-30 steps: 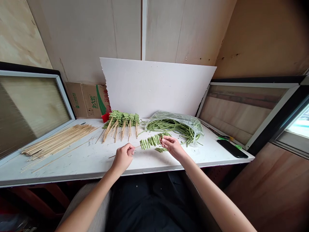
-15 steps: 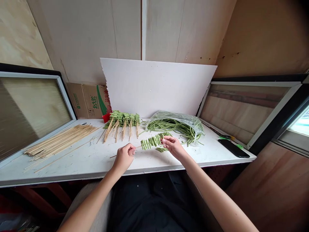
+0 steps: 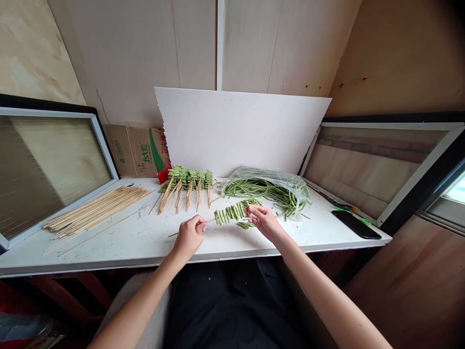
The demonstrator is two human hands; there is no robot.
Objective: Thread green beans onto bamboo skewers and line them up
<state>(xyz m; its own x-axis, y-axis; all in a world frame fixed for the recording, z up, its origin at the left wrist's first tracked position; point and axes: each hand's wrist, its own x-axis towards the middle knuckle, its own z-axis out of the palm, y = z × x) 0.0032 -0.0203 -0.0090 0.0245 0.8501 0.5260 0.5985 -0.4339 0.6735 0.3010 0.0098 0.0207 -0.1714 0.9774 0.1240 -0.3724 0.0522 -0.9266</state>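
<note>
My left hand (image 3: 189, 234) pinches a bamboo skewer (image 3: 209, 220) that carries a row of short green bean pieces (image 3: 229, 213). It is held just above the white table (image 3: 145, 240). My right hand (image 3: 264, 220) is closed on the tip end of that skewer, fingers touching the last bean pieces. A few loose cut bean pieces (image 3: 245, 225) lie on the table under the right hand.
A pile of finished bean skewers (image 3: 186, 182) lies at the back centre. Bare bamboo skewers (image 3: 94, 211) are heaped at the left. A plastic bag of long green beans (image 3: 271, 190) sits at the back right. A dark phone (image 3: 356, 224) lies far right. A white board (image 3: 240, 131) leans on the wall.
Both hands keep their hold on the skewer. The view has shifted slightly; the hands and beans show no clear movement.
</note>
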